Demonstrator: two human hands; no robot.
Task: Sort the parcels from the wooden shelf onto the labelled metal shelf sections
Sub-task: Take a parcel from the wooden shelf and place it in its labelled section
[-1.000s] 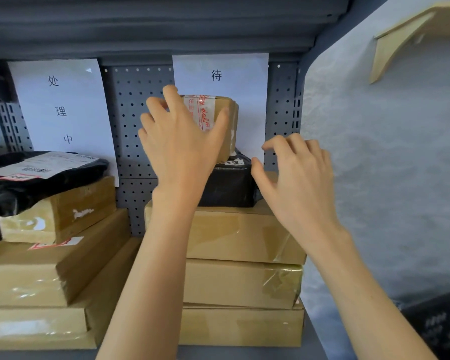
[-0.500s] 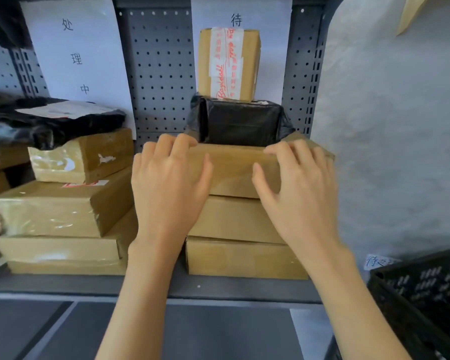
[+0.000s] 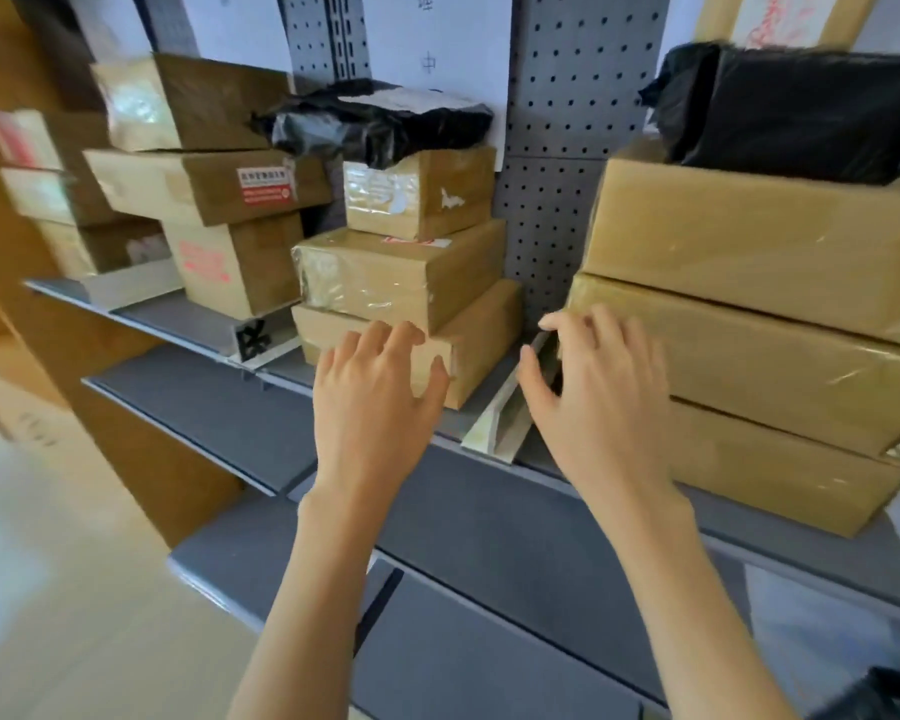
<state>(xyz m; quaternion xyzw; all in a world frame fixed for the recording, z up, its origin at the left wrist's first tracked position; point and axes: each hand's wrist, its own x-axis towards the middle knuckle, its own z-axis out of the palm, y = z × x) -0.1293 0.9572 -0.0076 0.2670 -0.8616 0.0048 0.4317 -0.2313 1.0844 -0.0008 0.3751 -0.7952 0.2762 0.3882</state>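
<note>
Left hand spread empty, right hand spread empty, before stacked parcels, metal shelf

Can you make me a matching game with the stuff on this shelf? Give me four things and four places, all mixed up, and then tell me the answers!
Things:
1. black bag parcel
2. box with the red and white sticker
3. left hand
4. right hand

Places:
A. in front of the lowest box of the middle pile
B. in the left pile, under a darker box
C. on top of the middle pile of boxes
D. by the pale divider strip, next to the big right pile

Pairs: 1-C, 2-B, 3-A, 4-D
</note>
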